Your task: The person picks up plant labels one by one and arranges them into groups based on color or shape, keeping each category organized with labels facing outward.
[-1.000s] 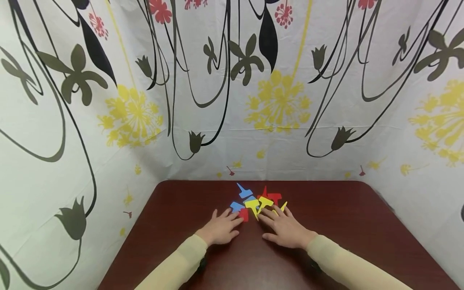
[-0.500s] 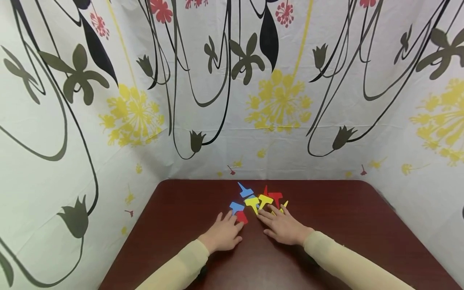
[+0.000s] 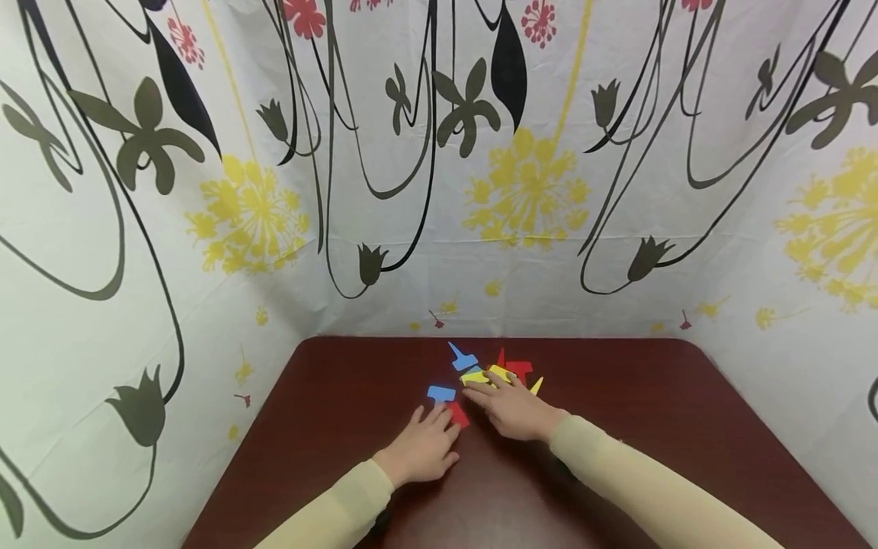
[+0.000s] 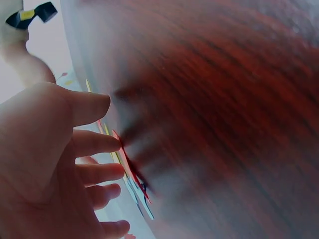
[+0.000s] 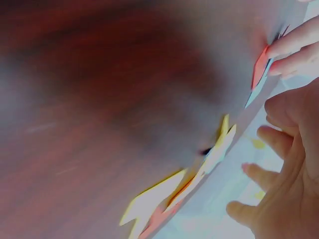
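T-shaped plastic plant labels in blue, red and yellow lie in a loose cluster on the table. My left hand (image 3: 420, 450) stretches its fingers over a red plant label (image 3: 459, 415), touching it, beside a blue plant label (image 3: 441, 393). In the left wrist view, the fingertips of the left hand (image 4: 45, 154) meet the red label's edge. My right hand (image 3: 519, 409), fingers spread, reaches over yellow plant labels (image 3: 475, 378) and partly hides them. The right wrist view shows the right hand (image 5: 289, 184) with nothing gripped; fingertip contact is unclear there.
Another blue plant label (image 3: 463, 361) and a red plant label (image 3: 520, 370) lie farther back. One yellow plant label (image 3: 537, 386) sits right of the right hand. The dark red-brown table (image 3: 617, 473) ends at a flower-patterned cloth (image 3: 405, 305) behind and on both sides.
My left hand has drawn back slightly, and the red and blue labels near it have shifted a little away from the cluster. The right hand has moved left, over the yellow labels.
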A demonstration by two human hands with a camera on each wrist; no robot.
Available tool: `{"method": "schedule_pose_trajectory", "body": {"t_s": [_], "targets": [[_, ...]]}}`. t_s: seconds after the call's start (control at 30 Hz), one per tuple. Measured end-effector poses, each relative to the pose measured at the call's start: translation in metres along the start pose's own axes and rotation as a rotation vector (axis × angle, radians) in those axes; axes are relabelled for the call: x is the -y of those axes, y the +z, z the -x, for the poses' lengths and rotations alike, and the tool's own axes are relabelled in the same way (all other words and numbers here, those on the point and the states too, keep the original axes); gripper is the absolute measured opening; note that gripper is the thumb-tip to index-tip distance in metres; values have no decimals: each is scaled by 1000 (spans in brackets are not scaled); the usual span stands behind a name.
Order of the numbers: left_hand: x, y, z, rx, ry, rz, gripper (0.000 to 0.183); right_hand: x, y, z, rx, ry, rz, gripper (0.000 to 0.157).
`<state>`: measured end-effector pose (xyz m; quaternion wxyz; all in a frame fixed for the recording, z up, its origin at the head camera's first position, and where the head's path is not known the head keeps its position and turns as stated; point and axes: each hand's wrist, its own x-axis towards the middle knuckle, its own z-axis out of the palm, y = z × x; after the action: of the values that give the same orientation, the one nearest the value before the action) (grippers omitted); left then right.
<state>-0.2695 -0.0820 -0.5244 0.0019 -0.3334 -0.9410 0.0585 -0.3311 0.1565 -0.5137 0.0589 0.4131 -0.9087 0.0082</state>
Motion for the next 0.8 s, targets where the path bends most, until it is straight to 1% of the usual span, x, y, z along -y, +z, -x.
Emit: {"method": "schedule_pose_trajectory", "body": {"t_s": [0.13,0.23,0.33,0.53,0.8], "targets": [[-1,-1,1,-3,15,-13,57,5,0,-23,65,-57,-20,59],[-1,-4,1,-7,22,-8,57,3,4,-31,112,-49,-21,59],[-1,-6,1,-16,24,-1,56,-1,11,-32,132,-30,-28,61],[2,-7,6,1,8,26,55,-9,22,-33,115,-27,-25,63],[6,-3,10,10,-1,43,55,-13,18,-33,123,2,-60,58]]}}
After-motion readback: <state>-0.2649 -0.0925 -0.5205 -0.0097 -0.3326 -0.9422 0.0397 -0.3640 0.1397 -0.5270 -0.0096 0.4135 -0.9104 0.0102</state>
